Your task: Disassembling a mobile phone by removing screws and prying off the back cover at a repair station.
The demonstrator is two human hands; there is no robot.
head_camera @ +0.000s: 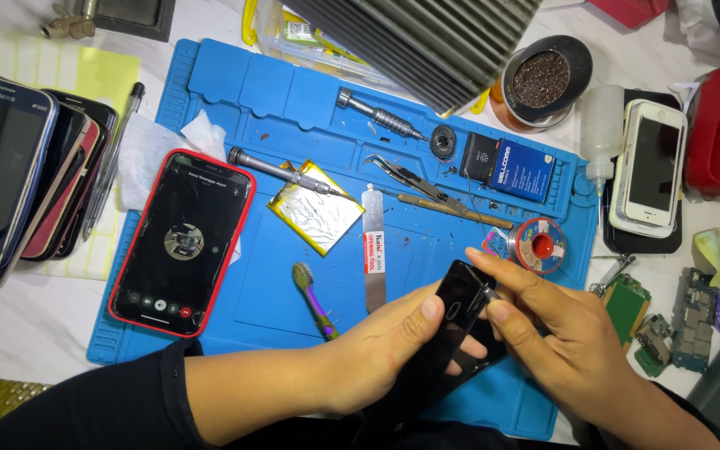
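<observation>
Hands are meeting over the near edge of the blue repair mat (277, 275). Left hand (377, 350) is gripping a black phone panel (452, 321) from beneath, thumb pressing its face. Right hand (560, 333) is pinching the panel's top corner between thumb and forefinger. Farther up the mat are lying a metal opening tool (374, 250), a toothbrush (314, 300) and a red-cased phone (183, 242).

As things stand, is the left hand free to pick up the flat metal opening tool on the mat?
Probably not: the left hand grips the black phone, though the opening tool lies unobstructed just beyond it.
</observation>
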